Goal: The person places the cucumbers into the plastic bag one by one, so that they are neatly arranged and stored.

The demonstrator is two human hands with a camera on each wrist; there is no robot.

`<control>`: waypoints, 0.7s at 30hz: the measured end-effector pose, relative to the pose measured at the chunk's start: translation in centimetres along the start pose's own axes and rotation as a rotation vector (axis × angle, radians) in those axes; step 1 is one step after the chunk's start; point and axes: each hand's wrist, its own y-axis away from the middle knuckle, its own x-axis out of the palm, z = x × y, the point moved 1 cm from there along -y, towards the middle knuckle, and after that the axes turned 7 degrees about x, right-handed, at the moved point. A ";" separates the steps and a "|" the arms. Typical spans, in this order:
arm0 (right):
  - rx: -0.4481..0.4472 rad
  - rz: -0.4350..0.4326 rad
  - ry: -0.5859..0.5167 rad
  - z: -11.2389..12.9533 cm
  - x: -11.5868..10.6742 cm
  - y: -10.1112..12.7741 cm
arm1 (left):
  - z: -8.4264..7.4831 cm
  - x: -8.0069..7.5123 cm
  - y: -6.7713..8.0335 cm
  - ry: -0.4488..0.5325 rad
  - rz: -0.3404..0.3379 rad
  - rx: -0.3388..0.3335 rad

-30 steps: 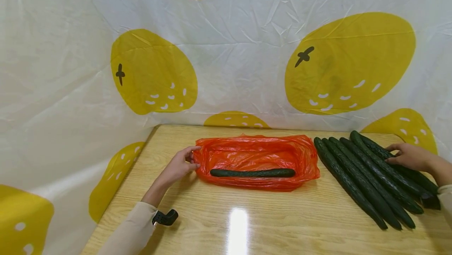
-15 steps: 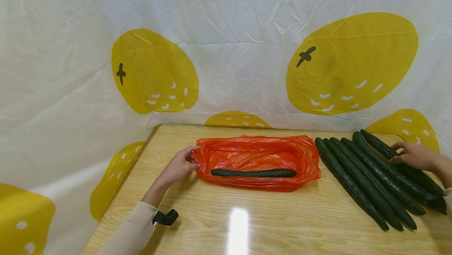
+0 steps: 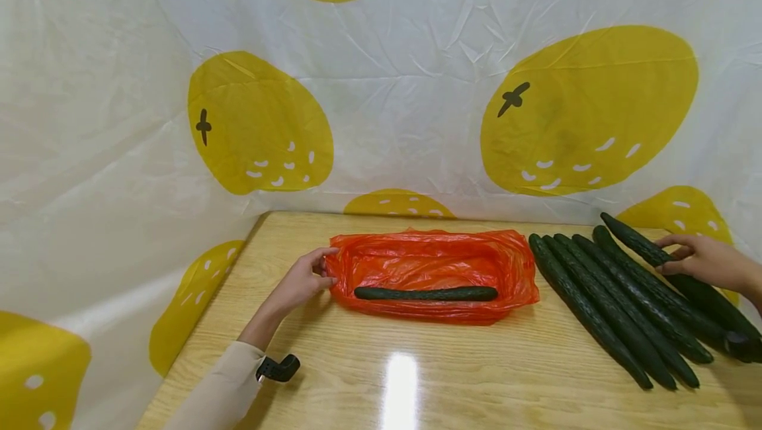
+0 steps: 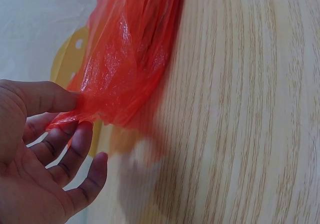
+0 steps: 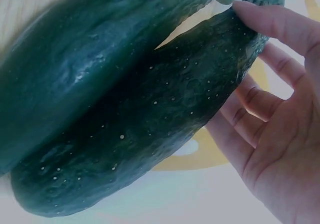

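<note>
Crinkled red plastic bag (image 3: 428,264), spread wide just below mid-frame! Inside, stretched along the near side, one dark-green cucumber (image 3: 425,294). Lower right, five cucumbers (image 3: 631,313) fanned slantwise; far right, pinched and slanting too, a bumpy cucumber (image 5: 152,111).

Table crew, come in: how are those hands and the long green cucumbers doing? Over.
Left hand pinching crinkled red plastic bag. Right hand gripping outermost long dark-green cucumber. Another cucumber lying inside bag. Remaining cucumbers lie between right hand and bag.

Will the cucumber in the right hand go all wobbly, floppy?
Probably not: the cucumber looks nearly straight on both sides of the right hand, so seems stiff. Its bumpy skin may help grip, but its long, rounded shape might make it roll.
</note>
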 end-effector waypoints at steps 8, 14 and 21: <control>-0.017 -0.031 0.000 0.7 -0.2 0.2 | 2.6 0.2 -0.7 -0.011 -0.020 0.011; -0.047 -0.046 0.011 1.5 -0.5 0.2 | 2.8 0.1 -0.6 -0.004 -0.021 0.001; -0.049 -0.036 -0.005 1.8 -0.6 -0.1 | 2.8 0.1 -0.6 0.007 -0.019 0.009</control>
